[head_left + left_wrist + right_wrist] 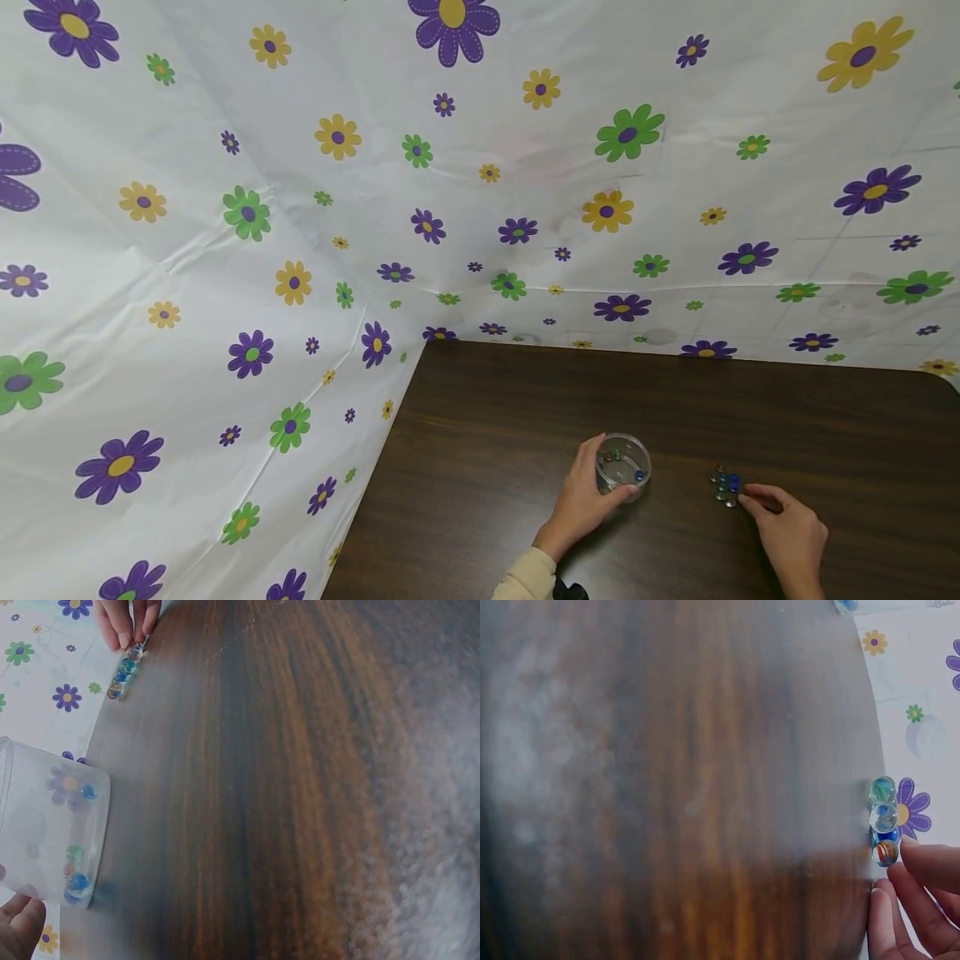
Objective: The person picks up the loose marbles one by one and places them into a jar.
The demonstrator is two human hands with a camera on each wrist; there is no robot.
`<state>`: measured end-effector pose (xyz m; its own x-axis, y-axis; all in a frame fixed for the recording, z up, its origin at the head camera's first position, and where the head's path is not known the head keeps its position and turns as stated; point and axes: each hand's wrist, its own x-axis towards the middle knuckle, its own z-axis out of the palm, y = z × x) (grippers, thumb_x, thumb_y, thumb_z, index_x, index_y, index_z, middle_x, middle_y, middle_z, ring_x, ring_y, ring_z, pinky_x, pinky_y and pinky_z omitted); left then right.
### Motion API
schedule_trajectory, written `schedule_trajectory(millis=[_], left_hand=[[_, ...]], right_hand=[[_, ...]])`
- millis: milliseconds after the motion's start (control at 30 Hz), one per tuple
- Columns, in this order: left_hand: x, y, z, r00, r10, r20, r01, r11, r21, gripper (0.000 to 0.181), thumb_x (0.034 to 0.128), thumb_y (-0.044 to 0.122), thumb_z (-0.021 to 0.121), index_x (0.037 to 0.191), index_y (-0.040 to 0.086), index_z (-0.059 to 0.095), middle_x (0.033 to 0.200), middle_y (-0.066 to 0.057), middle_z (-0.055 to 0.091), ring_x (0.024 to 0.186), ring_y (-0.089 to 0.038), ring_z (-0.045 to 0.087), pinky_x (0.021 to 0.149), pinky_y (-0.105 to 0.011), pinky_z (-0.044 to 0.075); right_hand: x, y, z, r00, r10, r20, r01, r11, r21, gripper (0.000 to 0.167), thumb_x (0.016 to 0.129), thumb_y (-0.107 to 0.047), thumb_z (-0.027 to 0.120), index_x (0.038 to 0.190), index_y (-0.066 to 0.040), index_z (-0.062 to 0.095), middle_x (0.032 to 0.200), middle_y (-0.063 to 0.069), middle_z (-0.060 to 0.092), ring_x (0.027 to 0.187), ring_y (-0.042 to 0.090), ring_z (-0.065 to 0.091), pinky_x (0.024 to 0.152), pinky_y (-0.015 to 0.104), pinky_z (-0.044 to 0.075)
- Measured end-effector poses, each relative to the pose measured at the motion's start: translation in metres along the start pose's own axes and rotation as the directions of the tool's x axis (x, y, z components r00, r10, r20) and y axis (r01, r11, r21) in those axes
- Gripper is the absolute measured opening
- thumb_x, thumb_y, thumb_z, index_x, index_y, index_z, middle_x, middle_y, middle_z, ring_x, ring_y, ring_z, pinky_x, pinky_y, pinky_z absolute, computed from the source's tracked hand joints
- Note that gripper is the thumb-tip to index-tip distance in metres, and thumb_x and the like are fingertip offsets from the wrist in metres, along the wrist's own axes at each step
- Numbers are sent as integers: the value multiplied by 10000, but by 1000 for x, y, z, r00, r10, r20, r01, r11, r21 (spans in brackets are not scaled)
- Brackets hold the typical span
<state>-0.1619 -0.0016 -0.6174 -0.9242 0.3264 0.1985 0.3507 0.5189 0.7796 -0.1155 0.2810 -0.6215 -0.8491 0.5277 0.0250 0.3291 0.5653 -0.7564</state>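
On the dark table a clear plastic cup (624,463) holds several glass marbles at its bottom. My left hand (583,498) grips the cup's left side, thumb at the front and fingers behind; in the left wrist view some of those fingers (26,922) show below the tilted-looking cup (52,817). To the right lies a tight cluster of glass marbles (724,485), blue, green, clear and orange. At its right edge my right hand (789,529) pinches at a marble with thumb and forefinger; in the right wrist view the fingertips meet the orange-streaked marble (886,853).
The wood-grain table (487,433) stretches around both hands. A white sheet (480,192) printed with purple, green and yellow flowers hangs behind the table and along its left side. A small black object (572,591) shows by the left sleeve (528,575).
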Motion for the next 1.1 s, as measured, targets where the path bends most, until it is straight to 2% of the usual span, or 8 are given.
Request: schedule_trajectory(millis=[133, 267, 367, 433, 600, 833, 1000, 1100], left_hand=[[0, 1, 0, 1000, 1, -1, -1, 1000, -3, 834, 927, 448, 774, 1576, 105, 376, 1547, 3, 449, 1339, -181, 509, 1046, -391, 477], [0, 1, 0, 1000, 3, -2, -3, 1000, 2, 830, 926, 447, 776, 1573, 112, 378, 1544, 4, 452, 1335, -181, 513, 1044, -387, 479], [0, 0, 0, 1000, 5, -3, -4, 1000, 3, 826, 928, 448, 774, 1573, 118, 378, 1542, 4, 453, 1332, -186, 518, 1044, -385, 479], [0, 0, 0, 1000, 2, -3, -2, 1000, 3, 826, 927, 457, 772, 1572, 124, 378, 1541, 6, 455, 1330, -187, 520, 1042, -386, 480], [0, -1, 1, 1000, -6, -4, 6, 1000, 6, 828, 924, 478, 768, 1573, 144, 377, 1542, 10, 455, 1333, -174, 514, 1040, -391, 483], [1, -2, 2, 1000, 9, -7, -9, 1000, 11, 829, 926, 464, 772, 1570, 116, 381, 1537, -3, 462, 1338, -185, 514, 1046, -394, 479], [1, -2, 3, 1000, 8, -8, -8, 1000, 16, 834, 924, 465, 774, 1568, 105, 385, 1536, -2, 463, 1336, -184, 516, 1039, -393, 484], [1, -2, 3, 1000, 10, -9, -10, 1000, 14, 832, 925, 460, 775, 1568, 105, 383, 1535, -2, 463, 1330, -188, 521, 1038, -393, 485]], right_hand=[[1, 1, 0, 1000, -6, 16, 7, 1000, -17, 167, 872, -27, 809, 996, 68, 751, 849, 194, 757, 607, -143, 454, 843, 453, 349], [3, 2, 1, 999, -10, 43, 11, 1000, -25, 154, 880, -36, 801, 994, 56, 755, 851, 191, 758, 737, 261, 677, 896, 510, 345], [4, 4, 2, 998, -12, 58, 14, 1000, -28, 150, 886, -43, 797, 996, 51, 757, 862, 195, 757, 904, 464, 662, 918, 543, 331], [4, 4, 2, 998, -15, 65, 17, 999, -30, 151, 888, -46, 798, 999, 49, 757, 880, 199, 757, 971, 499, 645, 921, 548, 327], [4, 5, 2, 997, -24, 80, 27, 999, -37, 151, 891, -47, 793, 1001, 49, 755, 898, 196, 759, 1026, 514, 632, 931, 557, 328], [5, 5, 1, 996, -30, 85, 34, 998, -49, 142, 893, -57, 795, 983, 46, 757, 884, 191, 757, 927, 471, 661, 878, 518, 351], [5, 7, -2, 998, -13, 54, 16, 998, -66, 163, 896, -99, 810, 973, 38, 769, 833, 166, 756, 609, 159, 606, 680, 291, 381], [6, 9, -4, 999, 13, 34, -11, 998, -63, 174, 898, -118, 813, 971, 36, 775, 817, 147, 758, 570, -9, 521, 674, 272, 382]])
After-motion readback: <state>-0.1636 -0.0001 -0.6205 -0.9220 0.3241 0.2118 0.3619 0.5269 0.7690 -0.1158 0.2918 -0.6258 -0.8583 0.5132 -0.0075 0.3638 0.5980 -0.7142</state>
